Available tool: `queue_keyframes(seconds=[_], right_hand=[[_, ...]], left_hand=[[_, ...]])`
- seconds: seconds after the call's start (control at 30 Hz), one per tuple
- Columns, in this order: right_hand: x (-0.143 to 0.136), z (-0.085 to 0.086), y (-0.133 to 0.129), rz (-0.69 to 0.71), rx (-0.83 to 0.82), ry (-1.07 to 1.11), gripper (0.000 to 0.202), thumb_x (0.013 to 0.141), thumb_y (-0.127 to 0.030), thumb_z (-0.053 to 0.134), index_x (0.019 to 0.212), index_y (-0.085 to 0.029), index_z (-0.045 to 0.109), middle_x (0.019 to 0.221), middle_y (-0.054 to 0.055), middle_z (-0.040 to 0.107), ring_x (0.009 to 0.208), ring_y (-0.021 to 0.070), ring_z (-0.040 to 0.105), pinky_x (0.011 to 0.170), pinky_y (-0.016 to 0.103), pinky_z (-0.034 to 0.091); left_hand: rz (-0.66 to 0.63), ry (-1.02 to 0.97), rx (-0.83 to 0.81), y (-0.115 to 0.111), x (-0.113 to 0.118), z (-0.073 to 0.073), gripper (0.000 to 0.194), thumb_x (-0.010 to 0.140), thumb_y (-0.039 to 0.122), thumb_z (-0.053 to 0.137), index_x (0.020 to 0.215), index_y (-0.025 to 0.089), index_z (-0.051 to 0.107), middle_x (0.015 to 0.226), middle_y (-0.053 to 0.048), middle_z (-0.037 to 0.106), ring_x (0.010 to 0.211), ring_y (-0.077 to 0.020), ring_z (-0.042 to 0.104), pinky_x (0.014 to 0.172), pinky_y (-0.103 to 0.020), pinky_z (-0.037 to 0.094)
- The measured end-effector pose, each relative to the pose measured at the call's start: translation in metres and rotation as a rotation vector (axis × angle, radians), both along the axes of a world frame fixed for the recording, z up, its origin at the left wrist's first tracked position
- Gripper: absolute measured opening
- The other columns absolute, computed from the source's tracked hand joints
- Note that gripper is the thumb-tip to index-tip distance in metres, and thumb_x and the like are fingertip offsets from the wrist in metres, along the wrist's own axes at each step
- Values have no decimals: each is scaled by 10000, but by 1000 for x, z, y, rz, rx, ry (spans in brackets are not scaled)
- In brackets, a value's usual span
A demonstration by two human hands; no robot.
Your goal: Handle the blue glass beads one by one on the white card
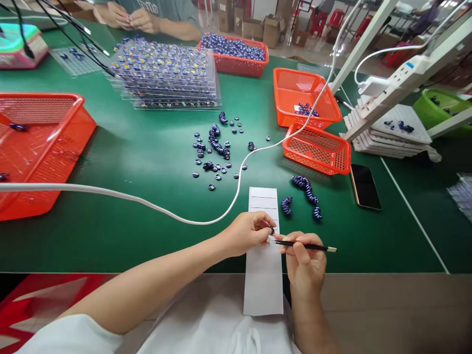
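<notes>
Between thumb and fingers, my left hand (252, 231) pinches a small dark shiny disc-like piece (272, 230). My right hand (307, 255) grips black tweezers (306, 245), their tips pointing left, close to the left fingers. Under both hands lies a white paper strip (263, 290) with ruled lines near its top, hanging past the table's front edge. Right of the strip, dark blue pieces lie in a curved stacked row (306, 189) and a shorter curved row (286, 206). More stacked and loose dark blue pieces (217, 142) are scattered further up the green table.
A white cable (147, 200) crosses the table. Red baskets (317, 150) stand at right, with another red basket (73, 132) at left. Clear trays of pieces (165, 73) are piled at the back. A phone (365, 187) lies right. Across the table sits a person (147, 19).
</notes>
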State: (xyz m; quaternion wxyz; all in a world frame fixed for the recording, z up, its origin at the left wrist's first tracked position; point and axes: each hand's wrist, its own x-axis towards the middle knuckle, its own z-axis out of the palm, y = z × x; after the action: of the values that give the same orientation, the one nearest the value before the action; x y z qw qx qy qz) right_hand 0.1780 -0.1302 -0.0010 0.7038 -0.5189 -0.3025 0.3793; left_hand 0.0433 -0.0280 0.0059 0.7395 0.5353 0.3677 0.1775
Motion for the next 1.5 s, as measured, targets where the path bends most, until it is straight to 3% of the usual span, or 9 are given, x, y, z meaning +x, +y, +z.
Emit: queue_keyframes(seconds=[0.13, 0.4, 0.67, 0.8, 0.93, 1.5], right_hand=[[1, -3, 1, 23, -12, 45, 242, 818, -411, 719, 843, -257, 535, 802, -17, 682, 568, 155, 661, 709, 439, 587], [0, -6, 2, 44, 6, 67, 173, 822, -356, 715, 843, -256, 575, 823, -15, 694, 614, 160, 678, 777, 470, 586], [1, -5, 3, 29, 1, 36, 180, 818, -355, 724, 839, -244, 584, 812, -8, 699, 594, 158, 682, 725, 444, 604], [9, -5, 1, -92, 12, -70, 127, 828, -258, 730, 837, -212, 612, 820, 6, 722, 543, 134, 663, 617, 357, 593], [15, -8, -3, -193, -11, -225, 75, 829, -187, 729, 833, -185, 654, 836, 26, 734, 505, 101, 626, 515, 265, 531], [12, -19, -14, -169, -149, -459, 37, 838, -217, 722, 852, -208, 689, 876, 32, 732, 601, 135, 656, 505, 264, 525]], left_hand=[[-10, -31, -12, -5, 3, -9, 155, 794, 222, 654, 928, 147, 636, 883, -60, 765, 646, -127, 675, 634, -255, 552], [-49, -50, 27, -2, -6, -5, 311, 820, 291, 657, 1073, 111, 671, 997, -108, 771, 813, -177, 716, 770, -316, 585], [-91, 12, 436, -3, -12, -11, 325, 842, 223, 619, 1137, 103, 687, 990, -103, 765, 845, -180, 705, 788, -296, 571], [-85, 97, 677, -3, -12, -11, 275, 844, 228, 627, 1093, 151, 713, 832, -44, 730, 699, -133, 654, 673, -238, 532], [-84, 132, 811, -4, -10, -12, 251, 831, 189, 621, 1063, 158, 712, 749, -14, 685, 637, -118, 612, 643, -225, 511], [-60, 156, 923, -6, -9, -16, 227, 823, 162, 655, 1041, 140, 710, 743, -11, 687, 626, -113, 620, 641, -218, 516]])
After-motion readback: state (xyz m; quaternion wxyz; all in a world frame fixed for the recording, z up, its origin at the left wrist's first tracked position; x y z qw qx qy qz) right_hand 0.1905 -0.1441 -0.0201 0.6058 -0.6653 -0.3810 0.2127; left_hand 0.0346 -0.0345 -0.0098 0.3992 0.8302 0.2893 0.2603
